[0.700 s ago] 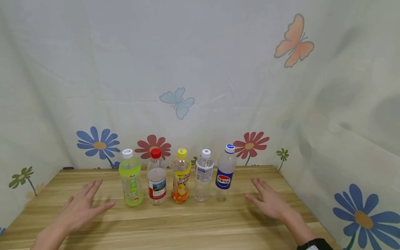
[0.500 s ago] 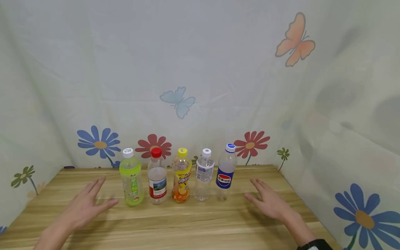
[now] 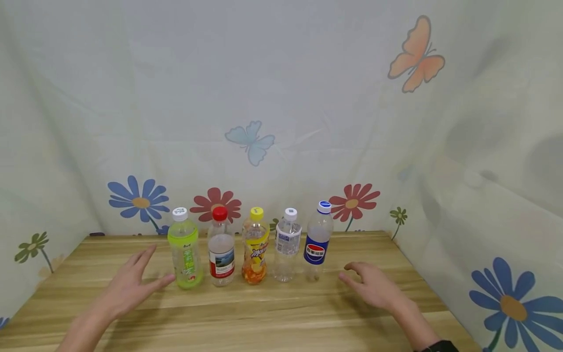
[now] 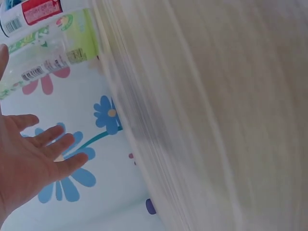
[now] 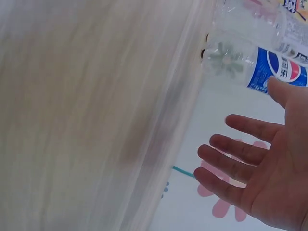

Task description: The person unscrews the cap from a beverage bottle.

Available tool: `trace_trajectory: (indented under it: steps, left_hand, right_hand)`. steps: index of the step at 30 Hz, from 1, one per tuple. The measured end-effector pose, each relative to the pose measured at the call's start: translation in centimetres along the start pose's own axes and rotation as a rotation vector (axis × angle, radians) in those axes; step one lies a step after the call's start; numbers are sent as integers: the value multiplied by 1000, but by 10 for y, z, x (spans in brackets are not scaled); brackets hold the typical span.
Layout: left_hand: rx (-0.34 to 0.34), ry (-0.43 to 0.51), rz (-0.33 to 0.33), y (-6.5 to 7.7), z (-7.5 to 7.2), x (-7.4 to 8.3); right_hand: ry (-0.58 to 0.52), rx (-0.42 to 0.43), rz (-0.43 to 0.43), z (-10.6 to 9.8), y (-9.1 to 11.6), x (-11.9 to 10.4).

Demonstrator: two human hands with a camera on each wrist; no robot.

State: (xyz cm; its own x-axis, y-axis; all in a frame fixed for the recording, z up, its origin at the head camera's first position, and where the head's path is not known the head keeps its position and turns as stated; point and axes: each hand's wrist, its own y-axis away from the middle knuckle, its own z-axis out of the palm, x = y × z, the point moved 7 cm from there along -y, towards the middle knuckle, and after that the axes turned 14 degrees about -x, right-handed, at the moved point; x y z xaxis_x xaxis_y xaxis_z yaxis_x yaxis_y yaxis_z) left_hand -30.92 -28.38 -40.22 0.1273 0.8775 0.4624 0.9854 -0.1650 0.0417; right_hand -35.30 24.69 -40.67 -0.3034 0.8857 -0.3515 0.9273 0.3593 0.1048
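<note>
Left hand [image 3: 130, 287] and right hand [image 3: 374, 286] are hovering over a wooden table [image 3: 246, 322], both relaxed and gripping nothing

So the left one's spreading its fingers, thumb sitting right by the green bottle [image 3: 185, 254], can't tell if it's touching. The right one's bending its fingers a bit near the blue-labelled bottle [image 3: 315, 250]. Between those two, the red-capped bottle [image 3: 221, 261], yellow-capped bottle [image 3: 255, 252] and clear white-capped bottle [image 3: 287, 249] are standing upright in a row, flowery curtain [image 3: 184, 83] hanging behind.

Blue bottle label [image 3: 315, 251] reads 百事可乐 — yellow bottle label [image 3: 258, 251] begins 冰.
</note>
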Motion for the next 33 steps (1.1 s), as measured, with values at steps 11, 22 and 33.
trace_trajectory:
  steps: [11,22,33]
  left_hand:
    - [-22,78,-19,-9,10,9]
    - [109,209,37,-15,-2,24]
    - [106,342,71,-24,-4,32]
  right_hand:
    - [-105,-2,7,1,1,-16]
    - [-116,-41,-88,3,1,-43]
    - [-76,-43,-139,6,3,-61]
